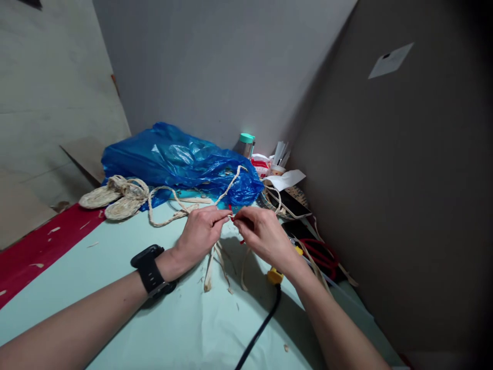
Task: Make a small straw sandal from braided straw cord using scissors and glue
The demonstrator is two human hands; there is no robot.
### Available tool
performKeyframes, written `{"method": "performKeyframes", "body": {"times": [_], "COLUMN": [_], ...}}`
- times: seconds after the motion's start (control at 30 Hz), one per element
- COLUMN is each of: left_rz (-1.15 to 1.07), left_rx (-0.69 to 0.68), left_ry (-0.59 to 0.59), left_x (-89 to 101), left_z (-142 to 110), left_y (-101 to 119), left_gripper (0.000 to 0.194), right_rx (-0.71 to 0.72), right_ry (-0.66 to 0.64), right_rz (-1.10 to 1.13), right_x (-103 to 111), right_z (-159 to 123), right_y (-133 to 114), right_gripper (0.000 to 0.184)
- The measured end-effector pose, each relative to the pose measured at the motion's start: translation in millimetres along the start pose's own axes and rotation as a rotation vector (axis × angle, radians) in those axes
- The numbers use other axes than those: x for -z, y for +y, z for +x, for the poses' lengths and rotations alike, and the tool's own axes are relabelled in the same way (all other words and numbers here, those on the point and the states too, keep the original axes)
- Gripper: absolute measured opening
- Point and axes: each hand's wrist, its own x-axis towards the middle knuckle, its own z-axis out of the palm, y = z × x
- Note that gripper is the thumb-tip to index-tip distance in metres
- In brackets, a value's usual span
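Observation:
My left hand (201, 232) and my right hand (262, 235) meet above the pale green table top (185, 318), fingers pinched together. Between the fingertips sits a small red piece with pale straw strands (215, 259) hanging down from it. A braided straw rope (175, 208) runs from the hands back toward the blue plastic bag (173, 156). A black watch (151, 271) is on my left wrist.
Two woven straw sandals (115, 198) lie at the back left by the red table edge (34, 252). A bottle with a green lid (245, 145), a cup of sticks (278, 160), a phone (293, 203), red-handled scissors (321, 254) and a black cable (262, 324) crowd the right side by the wall.

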Motion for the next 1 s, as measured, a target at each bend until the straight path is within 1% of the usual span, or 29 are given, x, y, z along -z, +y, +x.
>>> {"method": "performKeyframes", "body": {"times": [0.07, 0.2, 0.33, 0.43, 0.53, 0.6, 0.73, 0.83, 0.93, 1.0], "left_rz": [0.017, 0.014, -0.028, -0.12, -0.271, -0.388, -0.577, -0.632, -0.62, -0.602], "left_rx": [-0.011, -0.033, -0.029, 0.014, 0.112, 0.204, 0.355, 0.429, 0.474, 0.487], "left_ry": [-0.005, -0.057, -0.102, -0.123, -0.122, -0.1, -0.038, 0.033, 0.121, 0.162], "left_x": [0.1, -4.0, -6.9, -6.5, -6.3, -7.0, -8.4, -7.9, -6.3, -5.6], "left_z": [-2.6, -6.5, -5.7, -1.9, 2.3, 4.3, 3.6, 0.0, -2.6, -3.0], "left_y": [-1.1, -2.4, -0.8, -1.3, -6.5, -11.8, -17.9, -13.5, -6.0, -2.5], "left_gripper": [0.029, 0.032, 0.028, 0.024, 0.019, 0.016, 0.027, 0.027, 0.022, 0.02], "right_rx": [-0.002, -0.004, 0.018, 0.029, 0.011, -0.009, -0.052, -0.099, -0.137, -0.137], "right_ry": [-0.008, -0.002, -0.002, 0.007, 0.043, 0.056, 0.021, -0.006, -0.01, -0.012], "right_rz": [0.007, 0.0, -0.03, -0.071, -0.113, -0.115, -0.077, -0.089, -0.129, -0.135], "right_x": [-0.8, -3.8, -5.8, -5.9, -5.9, -7.4, -17.2, -28.0, -36.2, -39.6], "right_z": [-0.8, -1.3, -2.4, -0.4, 7.7, 14.8, 22.4, 18.7, 11.7, 7.9], "right_y": [-1.5, -1.6, -0.7, 1.8, 9.3, 16.1, 22.3, 14.5, 2.3, -4.3], "right_gripper": [0.017, 0.018, 0.015, 0.015, 0.017, 0.017, 0.018, 0.02, 0.02, 0.018]}}
